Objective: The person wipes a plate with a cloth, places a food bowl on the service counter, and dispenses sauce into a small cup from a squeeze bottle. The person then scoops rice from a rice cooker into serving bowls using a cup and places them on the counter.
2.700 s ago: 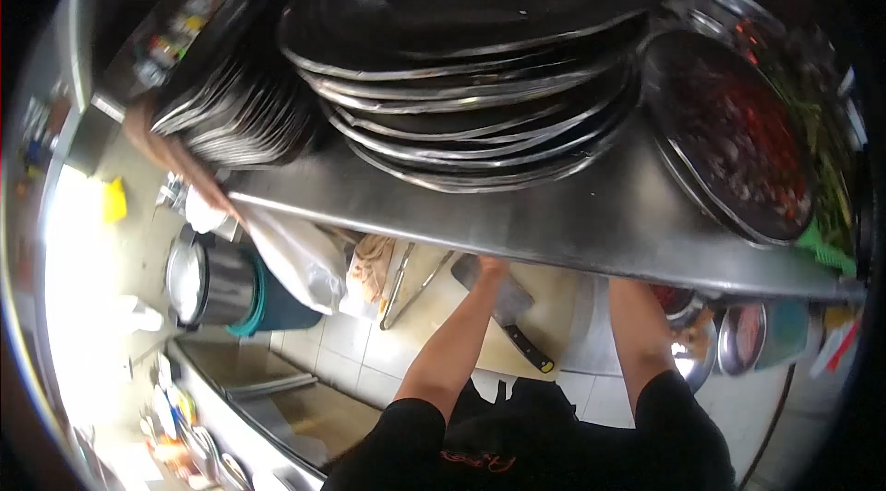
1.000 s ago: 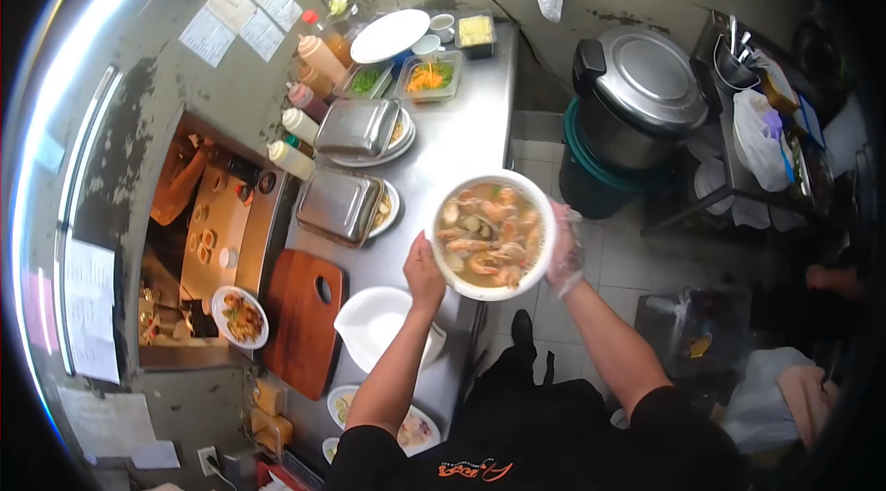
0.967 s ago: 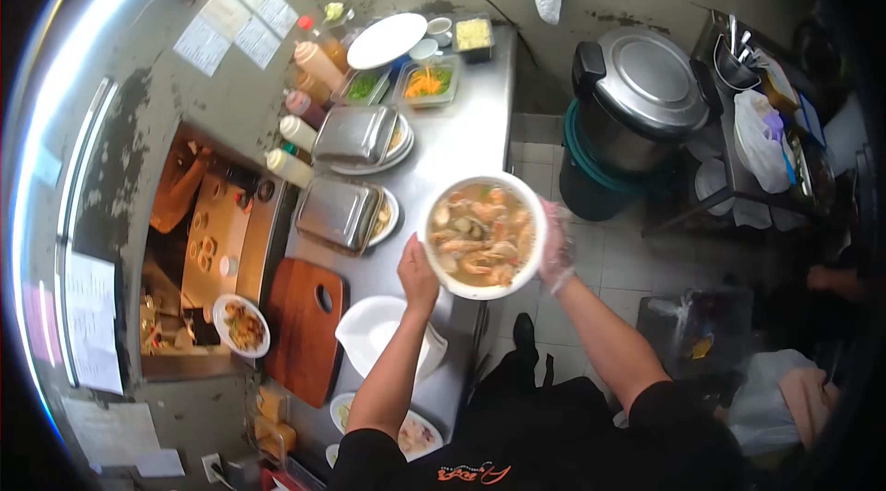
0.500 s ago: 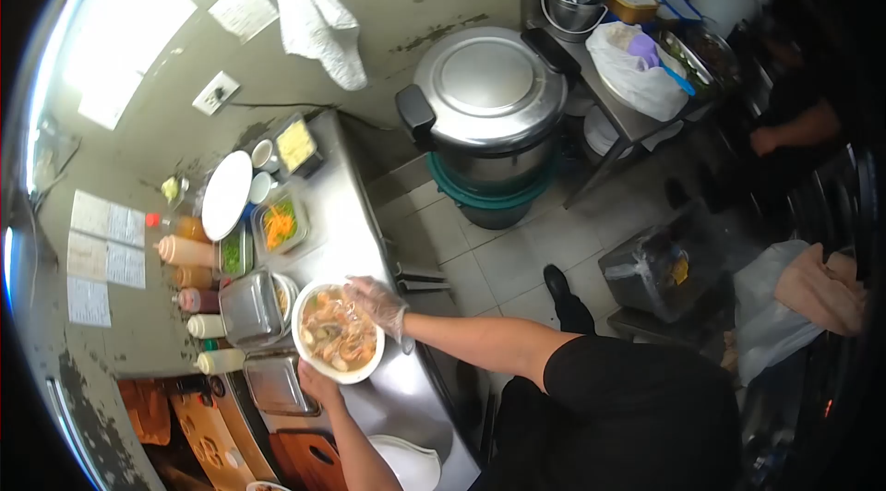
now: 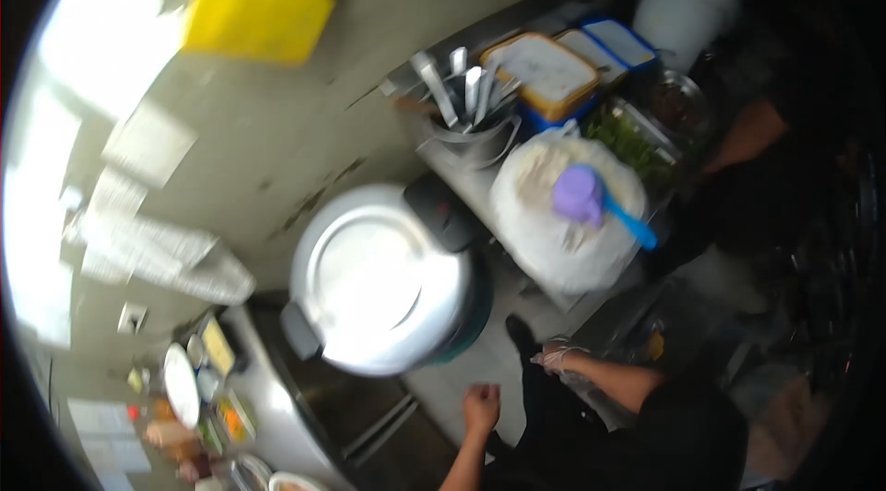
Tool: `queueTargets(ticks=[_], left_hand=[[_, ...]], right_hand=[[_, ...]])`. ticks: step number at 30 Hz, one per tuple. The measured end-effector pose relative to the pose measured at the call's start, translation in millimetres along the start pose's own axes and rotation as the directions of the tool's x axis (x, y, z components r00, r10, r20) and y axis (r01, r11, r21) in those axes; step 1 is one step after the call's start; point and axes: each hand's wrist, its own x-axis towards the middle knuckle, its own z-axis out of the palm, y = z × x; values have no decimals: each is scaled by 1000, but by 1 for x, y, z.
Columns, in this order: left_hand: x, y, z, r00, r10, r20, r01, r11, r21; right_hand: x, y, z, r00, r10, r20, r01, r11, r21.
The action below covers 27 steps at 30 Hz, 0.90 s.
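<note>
My left hand [image 5: 482, 410] is bare, its fingers curled in a loose fist above the floor, and nothing shows in it. My right hand [image 5: 557, 357], in a clear plastic glove, hangs near my dark-clothed leg; blur hides how its fingers are set. Neither hand touches the white bowl [image 5: 295, 483], whose rim just shows at the bottom edge on the steel counter [image 5: 277, 413]. Ahead of my hands stands a large steel cooker [image 5: 369, 279] with its lid down. Beyond it, a purple scoop [image 5: 579, 194] with a blue-handled utensil [image 5: 632, 221] lies on a white bag-lined container [image 5: 544, 242].
A steel bucket of utensils [image 5: 475, 145] and yellow-rimmed tub [image 5: 544, 71] share the side table with a tray of greens [image 5: 628, 140]. Another person's arm [image 5: 752, 136] reaches in at right. A white plate [image 5: 181, 386] and sauce bottles [image 5: 171, 436] line the counter.
Both hands have let go of the white bowl of food, which stays on the counter. My view has swung right toward the cooker and side table, and my hands are now over the floor.
</note>
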Motion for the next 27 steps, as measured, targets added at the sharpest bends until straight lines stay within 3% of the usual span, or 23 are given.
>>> queueTargets(ticks=[1,2,3,5,8,17,27], left_hand=[[56,41,29,998,17,66,-9,993,-119],[122,35,76,976,209,56,-204,976,-79],[173,49,102,971,223,80,-216,972,-89],[255,83,140,984,127,129,-118,991,-70],[319,111,176,985,-36,170,42,998,-36],[346,142,197,974,-155,163,166,985,-55],[351,163,203,966,-213,146,239,951,-194]], right_hand=[[2,38,-10,985,-102,-139,98,995,-38],[-1,73,-16,942,-199,-270,180,979,-94],[-10,92,-23,923,-170,-346,173,985,-25],[-28,117,-39,933,141,-331,-29,947,321],[-47,135,-42,891,344,-295,-137,824,549],[-68,134,-35,855,481,-193,-198,646,737],[-76,133,-55,916,342,-210,-149,776,612]])
